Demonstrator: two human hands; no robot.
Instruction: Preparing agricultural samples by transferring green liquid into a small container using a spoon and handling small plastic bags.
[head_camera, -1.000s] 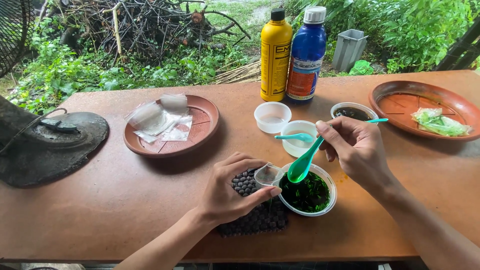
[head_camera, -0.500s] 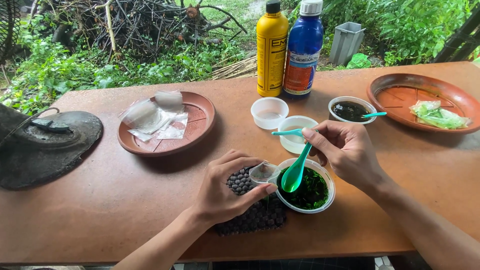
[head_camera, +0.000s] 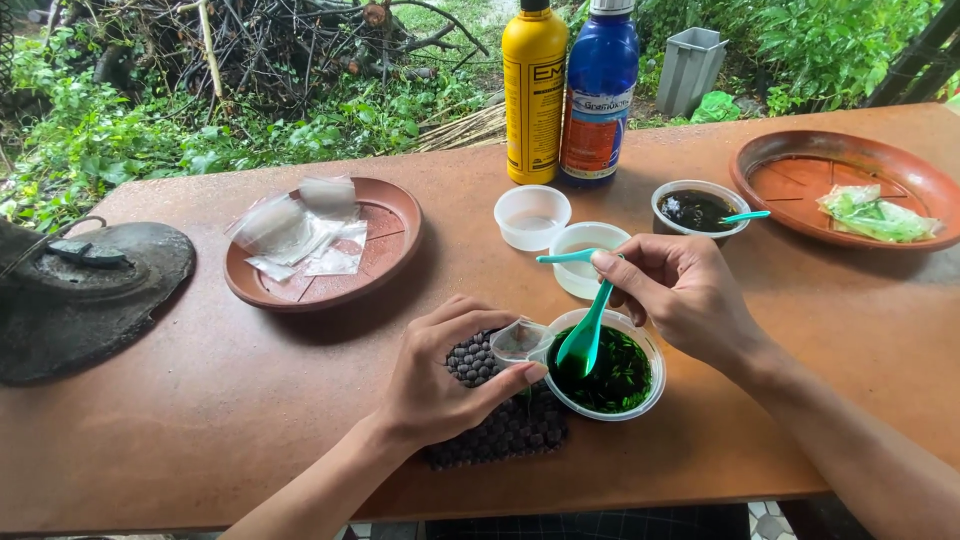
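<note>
Two hands are busy: my right hand pinches a teal spoon over the tub of dark green bits, and my left hand holds a small clear bag at its rim. I should keep the bag mouth open and tip slowly. My hand hides the black bumpy mat partly; I can't tell what's on the spoon.

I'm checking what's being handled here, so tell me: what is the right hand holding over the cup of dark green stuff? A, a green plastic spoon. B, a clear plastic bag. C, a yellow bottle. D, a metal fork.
A: the right hand grips a green plastic spoon with its bowl pointing down over the cup of dark green stuff, while the left hand holds a small clear bag at the cup's rim.
</note>
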